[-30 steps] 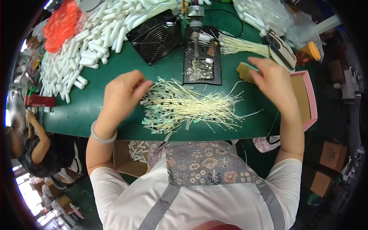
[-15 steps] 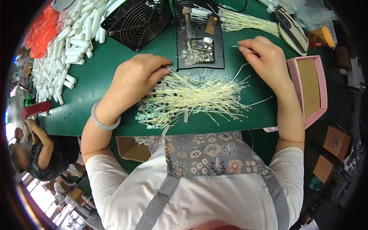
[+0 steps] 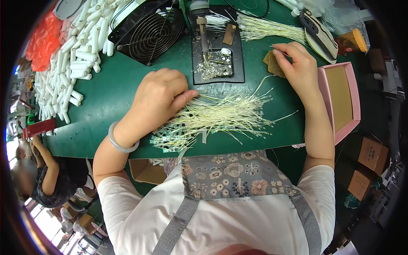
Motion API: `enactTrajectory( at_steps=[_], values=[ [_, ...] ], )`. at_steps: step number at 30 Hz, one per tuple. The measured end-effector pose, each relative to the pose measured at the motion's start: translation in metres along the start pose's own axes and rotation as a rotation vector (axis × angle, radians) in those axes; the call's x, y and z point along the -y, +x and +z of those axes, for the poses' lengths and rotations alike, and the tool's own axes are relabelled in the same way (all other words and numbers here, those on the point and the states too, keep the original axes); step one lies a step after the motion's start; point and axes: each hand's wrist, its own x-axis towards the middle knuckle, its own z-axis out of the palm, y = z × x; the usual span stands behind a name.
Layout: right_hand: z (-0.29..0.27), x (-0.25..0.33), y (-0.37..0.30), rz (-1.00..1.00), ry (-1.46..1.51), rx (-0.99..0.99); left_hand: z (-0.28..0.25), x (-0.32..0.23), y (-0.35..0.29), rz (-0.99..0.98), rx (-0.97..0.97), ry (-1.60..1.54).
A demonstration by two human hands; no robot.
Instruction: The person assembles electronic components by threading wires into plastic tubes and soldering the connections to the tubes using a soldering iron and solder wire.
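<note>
A loose heap of thin pale-yellow wires [image 3: 225,110] lies across the green table in front of me, with small green circuit boards [image 3: 168,140] at its left end. My left hand [image 3: 163,93] is closed at the heap's upper left, thumb against curled fingers; what it holds, if anything, is hidden. Off to the right, my right hand [image 3: 298,66] pinches a thin pale wire by thumb and forefinger. Beside those fingertips lies a brown sponge [image 3: 272,64], partly covered by the hand. A soldering iron [image 3: 203,40] hangs tip down over a black tray [image 3: 238,72] with solder scraps.
A black fan [image 3: 151,36] stands at the far left, beside piled white tubes [image 3: 87,55] and a red plastic bag [image 3: 42,42]. Another wire bundle [image 3: 272,29] lies at the back. On the right are a pink box [image 3: 356,95] and an orange jar [image 3: 352,41]. Another person [image 3: 46,178] sits at left.
My left hand has turned knuckles-up and its fingers have curled in. My right hand remains pinched at the right, and the sponge now shows beside it. The whole view has shifted slightly.
</note>
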Motion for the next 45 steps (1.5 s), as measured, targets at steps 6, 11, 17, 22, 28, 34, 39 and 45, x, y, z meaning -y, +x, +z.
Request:
enactTrajectory(
  at_steps=[6,11,17,22,28,34,39,45],
  values=[
    [-0.001,0.006,-0.004,0.007,0.001,-0.009,-0.007,-0.020,-0.008,-0.003,-0.084,0.040],
    [-0.004,0.002,0.002,-0.015,0.030,-0.010,-0.021,-0.010,-0.013,-0.059,-0.093,0.126],
    [-0.013,0.024,0.000,-0.097,0.121,0.003,-0.053,0.015,-0.042,-0.242,-0.206,0.370],
    [-0.020,0.034,-0.004,-0.170,0.081,0.029,-0.069,0.052,-0.090,-0.550,-0.264,0.522],
    [-0.027,0.031,-0.018,-0.138,0.106,0.017,-0.071,0.074,-0.088,-0.684,-0.317,0.507],
    [-0.022,0.032,-0.010,-0.098,0.104,0.059,-0.046,0.100,-0.050,-0.808,-0.379,0.328],
    [-0.024,0.034,-0.008,-0.155,0.042,0.003,-0.017,0.115,-0.022,-0.764,-0.400,0.433],
    [-0.032,0.026,-0.016,-0.142,0.044,0.044,-0.008,0.116,-0.027,-0.762,-0.453,0.450]
  ],
)
